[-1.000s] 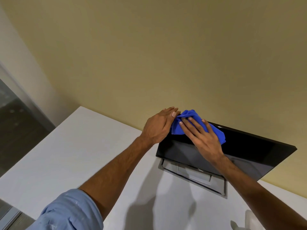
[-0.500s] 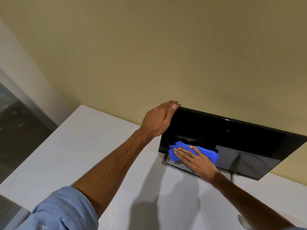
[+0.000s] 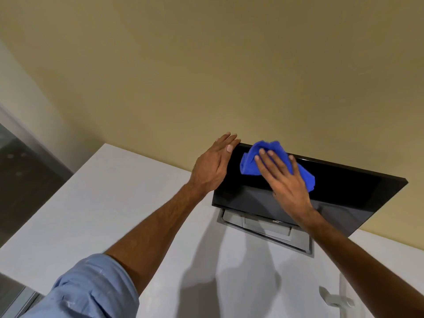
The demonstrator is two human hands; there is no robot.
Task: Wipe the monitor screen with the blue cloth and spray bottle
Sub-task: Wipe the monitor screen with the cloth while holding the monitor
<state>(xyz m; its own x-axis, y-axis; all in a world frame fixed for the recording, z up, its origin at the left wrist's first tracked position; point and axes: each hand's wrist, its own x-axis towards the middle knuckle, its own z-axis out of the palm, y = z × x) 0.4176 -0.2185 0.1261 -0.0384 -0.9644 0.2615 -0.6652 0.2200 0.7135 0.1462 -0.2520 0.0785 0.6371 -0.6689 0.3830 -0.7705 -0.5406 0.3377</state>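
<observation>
The black monitor [image 3: 344, 191] stands dark; the bunched blue cloth [image 3: 259, 157] lies pressed against its upper left area.

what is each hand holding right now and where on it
The right hand presses the blue cloth flat against the monitor near its top edge, palm on the cloth's middle. The left hand steadies the monitor's upper left corner.

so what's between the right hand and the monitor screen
In the head view, the blue cloth lies there: the right hand presses flat on it, fingers spread, against the upper left part of the monitor screen. The left hand steadies the monitor's left edge.
</observation>
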